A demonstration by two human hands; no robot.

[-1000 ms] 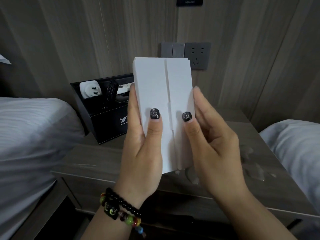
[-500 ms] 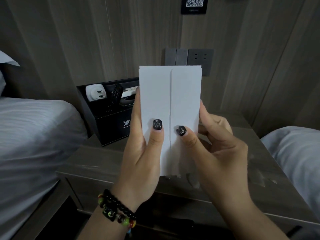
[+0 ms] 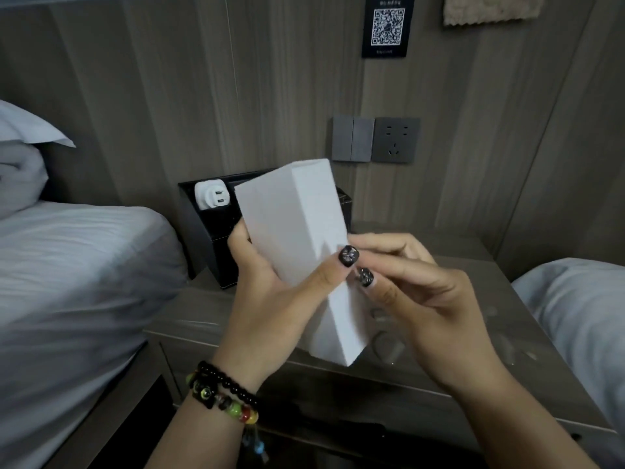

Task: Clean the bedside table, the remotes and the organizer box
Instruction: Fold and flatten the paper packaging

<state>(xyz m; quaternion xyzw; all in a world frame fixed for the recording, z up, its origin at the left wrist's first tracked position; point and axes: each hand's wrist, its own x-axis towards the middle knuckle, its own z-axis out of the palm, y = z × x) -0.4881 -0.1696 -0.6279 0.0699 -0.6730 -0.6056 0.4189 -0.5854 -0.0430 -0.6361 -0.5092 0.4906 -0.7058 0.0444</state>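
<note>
The grey wood-grain bedside table (image 3: 449, 336) sits between two white-sheeted beds, its top carrying wet patches on the right side, likely the mess to be wiped. At the back left corner stands the black leather-look organizer box (image 3: 209, 245), pushed against the wall panel, with a white plug adapter (image 3: 212, 194) upright in its left compartment; the remotes presumably sit in there too, but the white block hides that part, so I cannot tell. Up front, lifted clear of the table, is the white rectangular sponge block (image 3: 301, 245), which seems to be two slabs being twisted or folded, probably to get a handy wiping piece. The left hand (image 3: 267, 309), wearing a beaded bracelet, wraps the block from below with the thumb pressed across its face, steadying it. The right hand (image 3: 416, 292) pinches the block's right edge, thumb on top, fingers behind, so both hands are closed firmly on it.
</note>
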